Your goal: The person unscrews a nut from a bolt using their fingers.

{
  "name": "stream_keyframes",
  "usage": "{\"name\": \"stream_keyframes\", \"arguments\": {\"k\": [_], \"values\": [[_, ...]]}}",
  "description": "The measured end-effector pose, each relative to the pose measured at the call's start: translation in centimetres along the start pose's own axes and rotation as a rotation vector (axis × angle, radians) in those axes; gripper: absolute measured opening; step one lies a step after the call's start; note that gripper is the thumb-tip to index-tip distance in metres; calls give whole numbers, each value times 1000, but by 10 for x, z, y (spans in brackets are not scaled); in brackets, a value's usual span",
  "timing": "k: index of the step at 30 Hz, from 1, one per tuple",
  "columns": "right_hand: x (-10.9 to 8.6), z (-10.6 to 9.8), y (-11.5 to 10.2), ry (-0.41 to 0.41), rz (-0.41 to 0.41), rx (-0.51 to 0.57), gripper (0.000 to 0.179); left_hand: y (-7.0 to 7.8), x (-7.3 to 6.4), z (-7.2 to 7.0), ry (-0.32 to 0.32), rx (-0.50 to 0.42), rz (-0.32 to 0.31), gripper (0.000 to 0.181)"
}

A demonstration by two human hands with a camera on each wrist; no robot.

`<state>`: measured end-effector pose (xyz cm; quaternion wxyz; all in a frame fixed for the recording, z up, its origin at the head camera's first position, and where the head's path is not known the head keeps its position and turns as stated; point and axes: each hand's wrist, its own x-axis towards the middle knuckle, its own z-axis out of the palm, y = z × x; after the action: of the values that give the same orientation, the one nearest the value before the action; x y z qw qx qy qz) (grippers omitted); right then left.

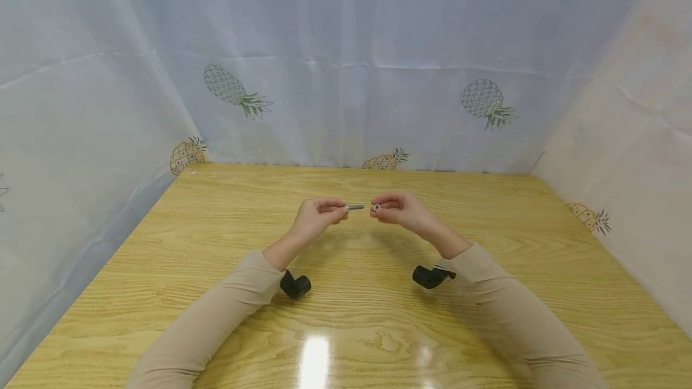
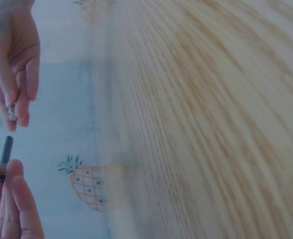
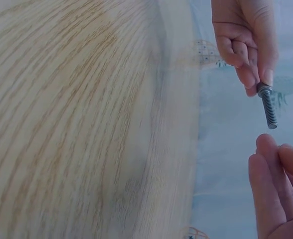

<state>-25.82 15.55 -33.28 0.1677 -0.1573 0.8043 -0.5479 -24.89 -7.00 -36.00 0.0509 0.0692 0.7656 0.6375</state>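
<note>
Above the middle of the table, my left hand (image 1: 316, 216) pinches a dark grey threaded bolt (image 1: 355, 207) at its head end. The bolt's shank (image 3: 268, 110) points toward my other hand, its threads plain in the right wrist view. Facing it, my right hand (image 1: 402, 209) pinches a small silver nut (image 1: 376, 208) between thumb and fingertips. A short gap separates the bolt's tip from the nut. In the left wrist view the nut (image 2: 12, 113) shows at the right fingertips; in the right wrist view my own fingers (image 3: 268, 184) hide it.
Under both hands lies a wood-grain table (image 1: 357, 275). Pale cloth (image 1: 346, 107) printed with pineapples hangs behind it and along both sides. A black wrist device (image 1: 295, 284) sits at the left cuff and another black one (image 1: 429, 277) at the right cuff.
</note>
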Motion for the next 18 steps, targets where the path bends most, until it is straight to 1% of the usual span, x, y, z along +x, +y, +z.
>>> {"name": "stream_keyframes", "arguments": {"k": [5,11,18], "values": [[0,-2,3,6,-2,-36,41,0,0,-1,-10,9,-5,27],[0,-4,7,44,16,-84,39,-1,1,-4,-29,23,-22,29],[1,-8,12,50,17,-134,39,-3,4,-7,-38,85,-48,27]]}}
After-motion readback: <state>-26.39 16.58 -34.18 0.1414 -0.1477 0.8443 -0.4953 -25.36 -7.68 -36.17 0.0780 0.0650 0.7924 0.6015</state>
